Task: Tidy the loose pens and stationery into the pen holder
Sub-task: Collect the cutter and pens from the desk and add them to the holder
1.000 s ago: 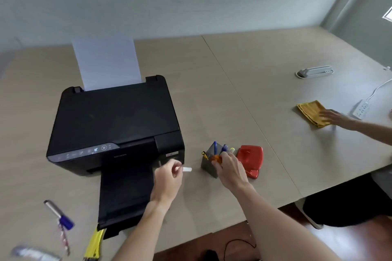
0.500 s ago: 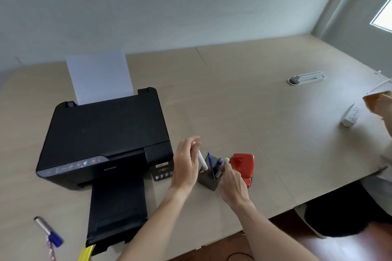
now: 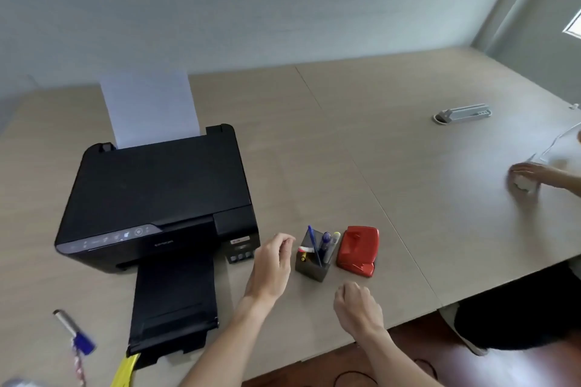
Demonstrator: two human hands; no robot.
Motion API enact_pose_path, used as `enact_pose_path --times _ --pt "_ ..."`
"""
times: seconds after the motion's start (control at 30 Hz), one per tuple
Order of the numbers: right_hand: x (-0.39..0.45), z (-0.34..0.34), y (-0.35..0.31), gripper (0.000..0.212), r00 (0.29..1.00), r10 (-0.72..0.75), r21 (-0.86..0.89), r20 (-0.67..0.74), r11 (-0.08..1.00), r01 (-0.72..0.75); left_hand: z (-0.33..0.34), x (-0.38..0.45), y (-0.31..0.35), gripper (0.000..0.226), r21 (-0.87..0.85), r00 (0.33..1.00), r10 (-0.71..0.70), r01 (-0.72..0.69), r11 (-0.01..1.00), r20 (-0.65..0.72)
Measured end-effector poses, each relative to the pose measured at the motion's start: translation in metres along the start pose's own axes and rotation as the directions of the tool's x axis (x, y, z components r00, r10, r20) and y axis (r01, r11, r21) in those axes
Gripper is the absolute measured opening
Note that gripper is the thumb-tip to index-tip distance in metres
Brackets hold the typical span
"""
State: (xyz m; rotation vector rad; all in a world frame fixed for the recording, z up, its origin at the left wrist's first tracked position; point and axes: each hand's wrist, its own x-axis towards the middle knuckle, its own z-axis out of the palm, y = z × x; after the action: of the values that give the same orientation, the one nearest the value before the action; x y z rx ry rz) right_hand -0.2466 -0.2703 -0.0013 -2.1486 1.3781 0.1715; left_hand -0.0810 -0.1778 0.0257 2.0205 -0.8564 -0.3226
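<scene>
A dark grey square pen holder point(image 3: 309, 267) stands near the table's front edge. A blue pen point(image 3: 312, 239), a purple-capped marker point(image 3: 325, 239), a yellow-tipped pen point(image 3: 335, 236) and a white stick with a red band point(image 3: 305, 249) sit in it. My left hand point(image 3: 273, 264) hovers just left of the holder, fingers loosely curled, holding nothing. My right hand point(image 3: 356, 308) is below and right of the holder, fingers curled, also holding nothing. A silver and blue pen point(image 3: 73, 331) lies loose at the far left front.
A black printer point(image 3: 157, 195) with white paper point(image 3: 149, 105) and an extended output tray stands left of the holder. A red hole punch point(image 3: 358, 251) sits right of the holder. Something yellow point(image 3: 125, 369) pokes out below the tray. Another person's hand point(image 3: 528, 174) rests at the far right.
The white stick left my left hand and now rests in the holder. My left hand opened beside the holder. My right hand drew back from the holder toward the table edge.
</scene>
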Motion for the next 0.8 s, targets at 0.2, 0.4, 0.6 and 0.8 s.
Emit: enact_pose_path --times 0.2,0.4,0.6,0.8 --pt "-0.010 0.037 -0.028 0.032 0.974 -0.108 -0.059 0.199 0.991 0.122 -0.055 -0.052 -0.056 0.024 0.208 0.987 -0.157 0.147 0.967 0.030" --pt "-0.017 0.069 -0.107 0.034 0.917 -0.314 -0.103 0.248 0.932 0.347 -0.125 -0.094 -0.106 0.022 0.260 0.920 -0.334 0.380 0.888 -0.203" --pt "-0.039 0.102 -0.184 0.023 0.720 -0.648 -0.168 0.249 0.703 0.691 -0.184 -0.135 -0.144 0.022 0.220 0.788 -0.465 0.577 0.787 -0.404" --pt "-0.091 0.167 -0.239 0.023 0.189 -0.877 -0.242 0.442 0.087 0.966 -0.227 -0.179 -0.188 0.015 0.175 0.550 -0.674 0.822 0.542 -0.494"
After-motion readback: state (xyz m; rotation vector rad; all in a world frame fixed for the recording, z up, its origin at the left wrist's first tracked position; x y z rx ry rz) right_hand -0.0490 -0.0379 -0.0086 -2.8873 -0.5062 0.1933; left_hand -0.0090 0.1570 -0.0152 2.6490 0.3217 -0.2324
